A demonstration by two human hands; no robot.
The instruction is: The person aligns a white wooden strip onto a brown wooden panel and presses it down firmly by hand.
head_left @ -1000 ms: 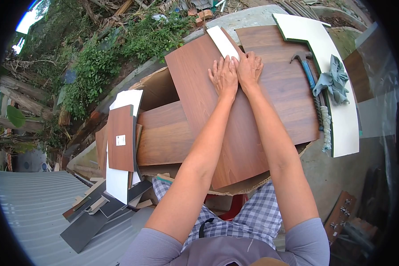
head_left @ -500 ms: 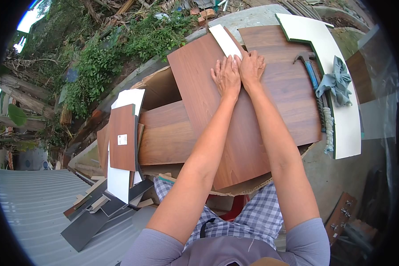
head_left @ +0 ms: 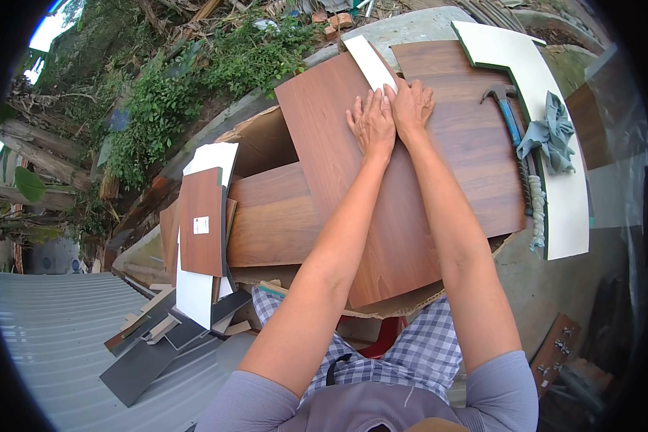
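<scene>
Strip, white, 1: lying on the far part of the brown panel, its near end meeting my fingers. Panel, 1: lying aslant across the wood-grain boards, its near end overhanging cardboard. Left hand, 1: resting palm-down, fingers extended, grasping nothing. Right hand, 1: resting close against it, fingers slightly bent; whether they are pinching the strip's edge, I cannot tell. Hammer, blue-handled, 1: lying to the right, beside the white board. Cloth, grey-blue, 1: lying crumpled on that board. Handling note: I am judging that my 2 hands are serving best by bearing down evenly, wrists aligning over the contact, fingertips feeling for any rocking, and my eyes checking the strip against the panel's far edge.
</scene>
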